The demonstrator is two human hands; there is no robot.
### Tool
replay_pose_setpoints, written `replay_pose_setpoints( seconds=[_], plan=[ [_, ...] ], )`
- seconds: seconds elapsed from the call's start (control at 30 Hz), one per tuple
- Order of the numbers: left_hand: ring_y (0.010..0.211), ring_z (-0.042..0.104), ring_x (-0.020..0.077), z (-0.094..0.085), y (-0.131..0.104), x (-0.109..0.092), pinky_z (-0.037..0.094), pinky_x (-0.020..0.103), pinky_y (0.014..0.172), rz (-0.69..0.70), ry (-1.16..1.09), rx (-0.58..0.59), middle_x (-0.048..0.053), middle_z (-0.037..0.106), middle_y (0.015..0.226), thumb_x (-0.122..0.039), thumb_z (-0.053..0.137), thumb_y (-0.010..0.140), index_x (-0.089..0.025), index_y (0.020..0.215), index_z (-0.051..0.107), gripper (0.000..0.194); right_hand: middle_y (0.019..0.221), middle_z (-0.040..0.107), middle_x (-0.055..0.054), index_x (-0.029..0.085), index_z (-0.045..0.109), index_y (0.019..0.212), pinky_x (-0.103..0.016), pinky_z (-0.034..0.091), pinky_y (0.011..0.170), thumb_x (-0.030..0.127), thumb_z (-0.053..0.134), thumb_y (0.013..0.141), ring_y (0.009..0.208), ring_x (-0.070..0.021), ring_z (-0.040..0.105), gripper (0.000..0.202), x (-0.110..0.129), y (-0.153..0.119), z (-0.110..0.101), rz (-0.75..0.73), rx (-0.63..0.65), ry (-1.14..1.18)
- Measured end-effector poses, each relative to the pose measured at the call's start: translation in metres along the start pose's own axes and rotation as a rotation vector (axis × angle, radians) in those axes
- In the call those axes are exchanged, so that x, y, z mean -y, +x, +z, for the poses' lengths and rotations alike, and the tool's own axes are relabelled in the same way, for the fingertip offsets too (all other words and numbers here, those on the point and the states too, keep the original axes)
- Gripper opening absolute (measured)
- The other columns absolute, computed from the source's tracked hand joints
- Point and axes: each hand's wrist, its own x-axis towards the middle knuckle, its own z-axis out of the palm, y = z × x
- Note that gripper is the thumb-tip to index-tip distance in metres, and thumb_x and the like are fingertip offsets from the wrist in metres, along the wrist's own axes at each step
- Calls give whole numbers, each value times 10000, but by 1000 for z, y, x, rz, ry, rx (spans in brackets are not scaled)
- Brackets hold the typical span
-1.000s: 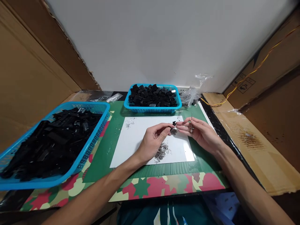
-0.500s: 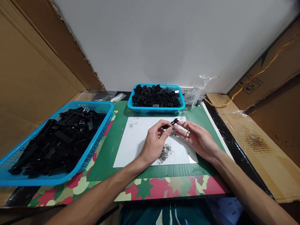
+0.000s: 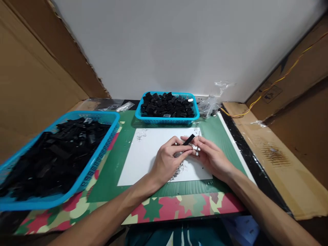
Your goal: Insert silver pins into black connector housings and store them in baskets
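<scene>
A slim black plastic part (image 3: 189, 139) is pinched between the fingers of my left hand (image 3: 167, 159), tilted up to the right. My right hand (image 3: 211, 154) is closed around a thin metal rod-like tool (image 3: 199, 138), with its fingertips close to the black part. Both hands are over a white sheet (image 3: 139, 160). A pile of small metal pieces (image 3: 178, 173) lies on the sheet, partly hidden under my left hand. More small metal bits (image 3: 140, 136) are scattered near the sheet's far left corner.
A large blue basket (image 3: 81, 182) of black parts stands at the left. A smaller blue basket (image 3: 166, 120) with black pieces is behind the sheet, beside clear plastic bags (image 3: 208, 106). Cardboard (image 3: 266, 153) and a yellow wire (image 3: 252, 106) are at the right.
The black part has turned in my left hand and now shows a flat side. My right hand has moved in closer, its fingers more curled around the tool. The view has shifted slightly.
</scene>
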Motion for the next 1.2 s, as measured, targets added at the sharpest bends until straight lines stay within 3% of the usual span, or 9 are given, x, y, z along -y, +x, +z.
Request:
replay_pose_setpoints(
  seconds=[0.2, 0.37, 0.47, 0.6, 0.93, 1.1, 1.2],
  plan=[
    [769, 574, 141, -3, 3, 0, 453, 255, 642, 2, -25, -32, 36, 643, 893, -224, 753, 908, -238, 944, 837, 93, 1095, 660, -53, 231, 616, 931, -361, 511, 891, 383, 622, 1005, 932, -194, 602, 169, -2, 3, -4, -49, 42, -105],
    [627, 486, 112, -6, 8, 0, 365, 255, 552, -132, -159, -87, 24, 645, 788, -355, 800, 866, -210, 913, 837, 157, 860, 563, -1, 224, 638, 933, -290, 423, 768, 400, 576, 1035, 796, -162, 508, 214, 1, 1, -8, -286, -88, -606],
    [658, 521, 127, -7, 10, -1, 373, 262, 575, -183, -218, -71, 40, 672, 787, -388, 796, 863, -184, 905, 834, 212, 911, 609, -18, 227, 660, 967, -304, 405, 761, 399, 581, 1030, 836, -183, 530, 199, 3, -3, -5, -304, -97, -773],
    [694, 554, 141, -7, 9, -2, 389, 276, 611, -220, -250, -39, 53, 697, 815, -380, 798, 860, -170, 908, 834, 218, 838, 598, -15, 234, 655, 951, -310, 382, 691, 395, 583, 1024, 754, -189, 507, 191, 2, -7, 0, -314, -125, -914],
    [764, 613, 180, -8, 9, 1, 431, 292, 677, -286, -284, 29, 67, 714, 821, -380, 790, 862, -161, 877, 833, 223, 772, 601, -7, 233, 637, 925, -309, 363, 612, 216, 592, 974, 643, -163, 478, 68, -3, -12, -3, -555, -132, -1188],
    [904, 648, 184, -12, 7, -7, 472, 276, 765, -175, -204, 273, 61, 728, 1029, -356, 564, 1024, -216, 1126, 771, 270, 687, 559, 11, 208, 639, 831, -280, 326, 548, 380, 661, 939, 592, -138, 445, 204, 17, -8, -16, -382, -342, -964],
    [805, 646, 170, -11, 3, -9, 478, 262, 693, -176, -166, 336, 37, 712, 916, -316, 575, 1008, -225, 1193, 700, 241, 611, 494, 34, 189, 612, 744, -267, 268, 516, 472, 717, 865, 540, -113, 383, 325, 32, -4, -31, -255, -390, -890]
  ],
)
